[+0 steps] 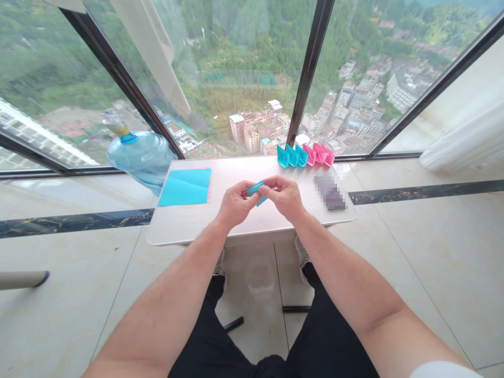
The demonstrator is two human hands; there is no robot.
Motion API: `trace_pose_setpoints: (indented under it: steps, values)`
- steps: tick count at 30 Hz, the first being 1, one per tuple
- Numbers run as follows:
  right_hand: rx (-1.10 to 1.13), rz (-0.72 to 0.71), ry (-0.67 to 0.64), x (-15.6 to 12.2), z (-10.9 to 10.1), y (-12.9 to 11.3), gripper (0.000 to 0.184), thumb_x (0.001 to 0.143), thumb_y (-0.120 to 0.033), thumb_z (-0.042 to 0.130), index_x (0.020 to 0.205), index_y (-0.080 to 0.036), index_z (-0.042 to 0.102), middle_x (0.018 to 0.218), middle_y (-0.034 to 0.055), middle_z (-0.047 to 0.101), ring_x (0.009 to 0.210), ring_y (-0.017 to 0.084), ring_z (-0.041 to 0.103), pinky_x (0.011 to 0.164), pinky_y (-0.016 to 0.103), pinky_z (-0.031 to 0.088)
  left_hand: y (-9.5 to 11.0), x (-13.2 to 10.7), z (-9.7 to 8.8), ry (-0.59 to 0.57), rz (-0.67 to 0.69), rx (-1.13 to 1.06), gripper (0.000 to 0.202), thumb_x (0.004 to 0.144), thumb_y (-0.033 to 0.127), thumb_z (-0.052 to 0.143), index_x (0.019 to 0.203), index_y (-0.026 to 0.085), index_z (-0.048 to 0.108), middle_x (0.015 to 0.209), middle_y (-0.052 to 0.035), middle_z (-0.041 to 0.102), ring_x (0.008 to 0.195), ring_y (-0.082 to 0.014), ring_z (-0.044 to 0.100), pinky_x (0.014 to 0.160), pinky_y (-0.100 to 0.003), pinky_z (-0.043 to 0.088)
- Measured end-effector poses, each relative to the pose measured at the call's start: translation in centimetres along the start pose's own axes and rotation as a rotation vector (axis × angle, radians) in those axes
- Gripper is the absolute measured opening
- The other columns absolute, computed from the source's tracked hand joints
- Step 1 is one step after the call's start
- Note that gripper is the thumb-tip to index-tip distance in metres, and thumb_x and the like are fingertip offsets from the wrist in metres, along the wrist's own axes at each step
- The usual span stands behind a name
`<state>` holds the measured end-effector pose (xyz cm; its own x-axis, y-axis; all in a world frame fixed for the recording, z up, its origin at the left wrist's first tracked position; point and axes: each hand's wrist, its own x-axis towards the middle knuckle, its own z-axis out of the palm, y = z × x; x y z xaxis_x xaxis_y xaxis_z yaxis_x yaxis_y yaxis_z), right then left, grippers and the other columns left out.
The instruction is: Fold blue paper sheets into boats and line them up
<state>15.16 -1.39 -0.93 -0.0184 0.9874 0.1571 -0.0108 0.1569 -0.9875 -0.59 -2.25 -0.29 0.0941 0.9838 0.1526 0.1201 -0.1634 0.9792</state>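
Observation:
Both of my hands meet over the middle of a small white table (189,226). My left hand (235,202) and my right hand (284,195) are closed on a small folded piece of blue paper (256,191), pinching it from either side just above the tabletop. A stack of flat blue sheets (185,187), with a pink sheet edge showing beneath, lies on the table to the left. At the far edge stands a row of folded paper pieces, blue ones (292,156) and pink ones (319,155).
A dark phone (329,191) lies on the table to the right of my hands. A large blue water jug (138,155) stands by the window at the table's left. Floor-to-ceiling glass runs right behind the table. My legs sit under its near edge.

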Motion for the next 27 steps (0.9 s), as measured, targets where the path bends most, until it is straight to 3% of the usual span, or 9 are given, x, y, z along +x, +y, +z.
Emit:
trace_pose_setpoints:
  steps: [9, 27]
  values:
    - [0.071, -0.012, 0.002, 0.03, 0.26, 0.2, 0.027, 0.068, -0.042, 0.082, 0.077, -0.019, 0.071, 0.07, -0.0009, 0.069, 0.065, 0.014, 0.062, 0.061, 0.028, 0.053, -0.69, 0.21, -0.02, -0.017, 0.015, 0.096, 0.026, 0.076, 0.041, 0.074, 0.084, 0.016, 0.069, 0.071, 0.0009, 0.065, 0.064, -0.0122, 0.054, 0.06, -0.024, 0.044]
    - [0.068, -0.04, 0.05, -0.29, 0.74, -0.22, 0.023, 0.071, -0.04, 0.079, 0.076, -0.02, 0.07, 0.07, -0.0004, 0.068, 0.066, 0.014, 0.061, 0.062, 0.028, 0.053, -0.47, 0.1, 0.39, 0.005, 0.028, 0.041, 0.028, 0.074, 0.042, 0.078, 0.082, 0.016, 0.069, 0.069, 0.001, 0.064, 0.064, -0.012, 0.054, 0.06, -0.024, 0.045]
